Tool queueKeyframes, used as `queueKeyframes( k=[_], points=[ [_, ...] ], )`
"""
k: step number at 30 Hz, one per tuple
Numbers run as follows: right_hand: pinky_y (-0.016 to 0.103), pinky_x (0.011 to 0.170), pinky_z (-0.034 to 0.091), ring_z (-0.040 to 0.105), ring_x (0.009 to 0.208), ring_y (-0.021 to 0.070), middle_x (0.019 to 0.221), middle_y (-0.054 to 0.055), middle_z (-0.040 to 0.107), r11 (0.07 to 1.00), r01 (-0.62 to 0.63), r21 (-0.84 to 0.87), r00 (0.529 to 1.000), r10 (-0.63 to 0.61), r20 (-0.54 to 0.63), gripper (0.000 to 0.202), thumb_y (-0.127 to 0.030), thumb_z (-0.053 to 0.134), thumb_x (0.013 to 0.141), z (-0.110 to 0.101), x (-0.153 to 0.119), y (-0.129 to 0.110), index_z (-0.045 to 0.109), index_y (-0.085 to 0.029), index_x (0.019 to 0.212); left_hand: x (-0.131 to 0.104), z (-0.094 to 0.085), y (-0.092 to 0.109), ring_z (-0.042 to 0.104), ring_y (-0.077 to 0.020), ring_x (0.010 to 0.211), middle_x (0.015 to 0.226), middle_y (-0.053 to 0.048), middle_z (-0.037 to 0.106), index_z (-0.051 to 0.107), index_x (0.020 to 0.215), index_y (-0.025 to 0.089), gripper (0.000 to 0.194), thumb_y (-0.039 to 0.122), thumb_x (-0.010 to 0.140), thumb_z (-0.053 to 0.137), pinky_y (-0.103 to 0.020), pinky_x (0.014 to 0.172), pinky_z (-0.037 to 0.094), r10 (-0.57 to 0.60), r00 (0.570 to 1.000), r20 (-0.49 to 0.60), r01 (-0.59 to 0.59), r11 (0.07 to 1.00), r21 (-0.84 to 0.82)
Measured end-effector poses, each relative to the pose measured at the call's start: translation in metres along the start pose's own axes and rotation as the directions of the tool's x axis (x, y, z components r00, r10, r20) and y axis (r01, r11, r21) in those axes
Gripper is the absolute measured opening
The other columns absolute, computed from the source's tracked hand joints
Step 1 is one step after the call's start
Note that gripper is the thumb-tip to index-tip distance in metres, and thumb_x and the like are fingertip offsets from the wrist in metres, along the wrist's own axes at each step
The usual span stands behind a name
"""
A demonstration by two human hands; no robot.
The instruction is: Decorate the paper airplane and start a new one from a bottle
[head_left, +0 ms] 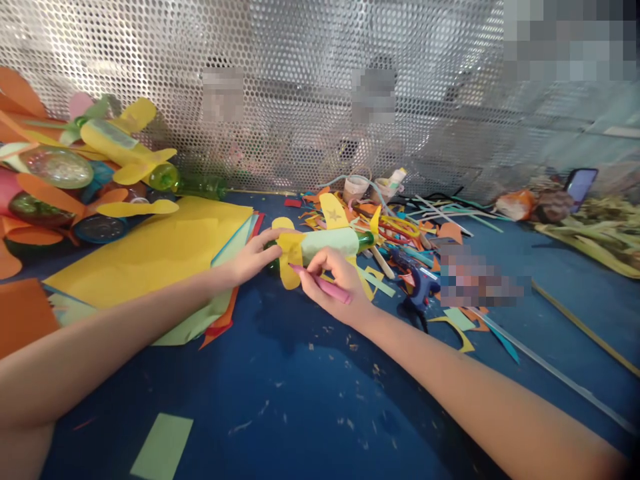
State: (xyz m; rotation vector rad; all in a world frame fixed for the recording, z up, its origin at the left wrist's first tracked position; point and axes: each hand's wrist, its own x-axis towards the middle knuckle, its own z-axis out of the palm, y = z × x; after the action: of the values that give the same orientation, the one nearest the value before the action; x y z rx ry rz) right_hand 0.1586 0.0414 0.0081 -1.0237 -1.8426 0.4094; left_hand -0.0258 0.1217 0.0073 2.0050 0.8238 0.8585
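A model airplane made from a green plastic bottle [330, 241] lies on the blue table, wrapped in pale green paper with yellow paper wings and tail. One yellow wing [333, 212] carries a star. My left hand [253, 257] grips the bottle's left end, its fingers over the yellow tail piece. In my right hand [340, 283] is a pink marker [334, 291], pinched between thumb and fingers. Its tip touches or nearly touches the yellow tail paper [289, 270]. The palm side of my right hand hides part of the near wing.
Colored paper sheets [135, 257] are stacked at left, below several finished bottle airplanes [113, 143]. Paper scraps, sticks and a blue glue gun [424, 288] clutter the right. A perforated metal panel [300, 87] rises behind. A green paper piece [163, 445] lies in front.
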Motion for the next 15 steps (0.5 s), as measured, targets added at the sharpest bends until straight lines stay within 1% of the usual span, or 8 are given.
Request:
queueKeyframes(
  k=[2,8,15],
  points=[
    [0.029,0.059,0.040,0.048,0.061,0.0135,0.066,-0.001,0.049,1.000,-0.003,-0.011,1.000,0.003,0.008,0.018,-0.026,0.053,0.083,0.001,0.000,0.001,0.040,-0.023,0.071,0.000,0.000,0.001,0.039,-0.0266,0.124,0.134,-0.005,0.048,0.054,0.120,0.017,0.043,0.030,0.080,0.045,-0.038,0.104,0.031,-0.007,1.000,-0.004,0.007,1.000,-0.003],
    [0.027,0.054,0.036,0.042,0.056,0.0121,0.061,-0.003,0.042,0.999,-0.045,0.019,0.999,0.045,0.001,0.020,-0.027,0.050,0.086,0.002,0.000,0.009,0.038,-0.022,0.070,0.000,-0.001,-0.003,0.040,-0.0267,0.124,0.132,-0.005,0.049,0.053,0.122,0.018,0.044,0.031,0.081,0.046,-0.038,0.104,0.031,0.024,1.000,0.010,-0.024,0.999,-0.032],
    [0.026,0.054,0.035,0.043,0.056,0.0109,0.062,-0.004,0.044,0.998,-0.062,0.027,0.998,0.062,0.024,0.020,-0.028,0.050,0.087,0.003,0.001,0.011,0.037,-0.022,0.072,0.000,-0.001,-0.002,0.040,-0.0265,0.124,0.132,-0.004,0.050,0.055,0.120,0.020,0.042,0.031,0.081,0.046,-0.039,0.105,0.030,0.035,0.999,0.008,-0.035,0.999,-0.029]
  ],
)
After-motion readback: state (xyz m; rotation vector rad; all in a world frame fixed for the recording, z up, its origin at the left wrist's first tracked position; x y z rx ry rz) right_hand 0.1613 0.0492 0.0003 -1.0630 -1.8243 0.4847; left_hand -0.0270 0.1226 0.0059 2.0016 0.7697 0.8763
